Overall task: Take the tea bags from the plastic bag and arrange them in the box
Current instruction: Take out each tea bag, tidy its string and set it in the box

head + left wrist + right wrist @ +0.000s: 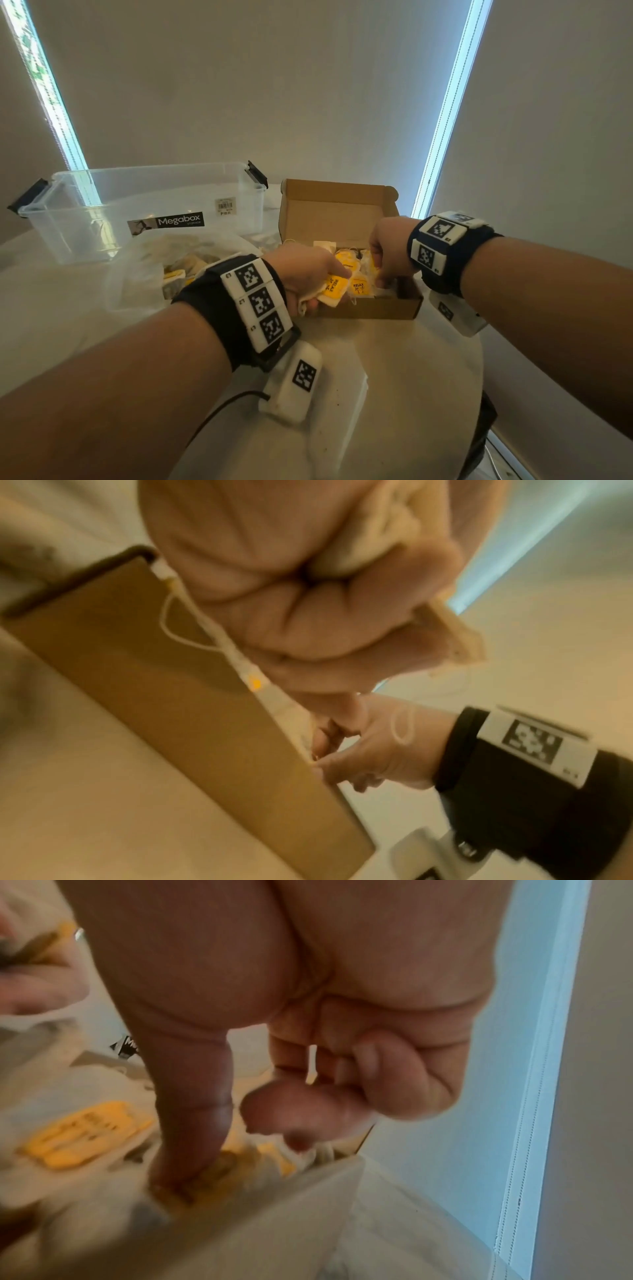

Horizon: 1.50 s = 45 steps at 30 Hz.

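At the centre of the round white worktop, a small open brown cardboard box receives white paper tea bags with yellow tags, several of which already lie inside. The left hand sits over the box's near-left corner, its fingers curled round a bunch of tea bags whose strings hang over the box's outer wall in the left wrist view. The right hand reaches into the box, index finger pressed straight down among the bags while the other fingers curl in loosely; whether it pinches a bag cannot be told. Left of the box, a crumpled clear plastic bag holds more tea bags, and a clear plastic storage tub with black clips stands behind it. The step in hand appears to be placing and ordering a handful. The next move likely calls for releasing the held bags into a free gap, tags aligned, strings tucked inside.
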Available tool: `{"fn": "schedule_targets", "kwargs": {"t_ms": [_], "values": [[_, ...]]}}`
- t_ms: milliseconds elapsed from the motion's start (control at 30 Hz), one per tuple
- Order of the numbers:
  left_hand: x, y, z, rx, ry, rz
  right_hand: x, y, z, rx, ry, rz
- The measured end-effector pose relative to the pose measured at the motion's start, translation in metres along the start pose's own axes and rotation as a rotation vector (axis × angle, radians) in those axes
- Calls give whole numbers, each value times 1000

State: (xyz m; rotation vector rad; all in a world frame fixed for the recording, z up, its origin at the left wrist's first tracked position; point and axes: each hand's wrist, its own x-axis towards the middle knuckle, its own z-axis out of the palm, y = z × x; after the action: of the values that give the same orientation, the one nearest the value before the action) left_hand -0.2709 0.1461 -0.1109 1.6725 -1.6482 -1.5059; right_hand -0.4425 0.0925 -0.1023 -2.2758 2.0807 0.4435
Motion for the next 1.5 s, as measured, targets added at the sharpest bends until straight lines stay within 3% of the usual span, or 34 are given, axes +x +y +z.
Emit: {"fn": "schedule_targets", "kwargs": {"t_ms": [100, 200, 300, 400, 600, 833, 1033, 1200, 1500], "values": [[-6, 3, -4, -398, -58, -66, -11, 6, -23, 111, 118, 27], [-4, 5, -7, -628, 4, -77, -32, 6, -54, 424, 309, 24], [-2, 6, -8, -815, 121, -20, -54, -13, -66, 802, 180, -8], [-7, 7, -6, -944, 193, 64, -67, -34, -65, 878, 5, -34], [-9, 2, -7, -1000, 178, 109, -68, -46, -60, 862, 75, -166], [-16, -6, -21, -960, -2, 160, -74, -27, -79, 921, 171, -217], [-18, -6, -18, -855, -106, 220, -74, -13, -84, 866, 162, -259], [-20, -2, -3, -588, 47, 193, -68, -1, -77, 757, 153, -214], [-11, -12, 5, -4, 108, 77, -49, 20, -41, 261, 125, -43]]}}
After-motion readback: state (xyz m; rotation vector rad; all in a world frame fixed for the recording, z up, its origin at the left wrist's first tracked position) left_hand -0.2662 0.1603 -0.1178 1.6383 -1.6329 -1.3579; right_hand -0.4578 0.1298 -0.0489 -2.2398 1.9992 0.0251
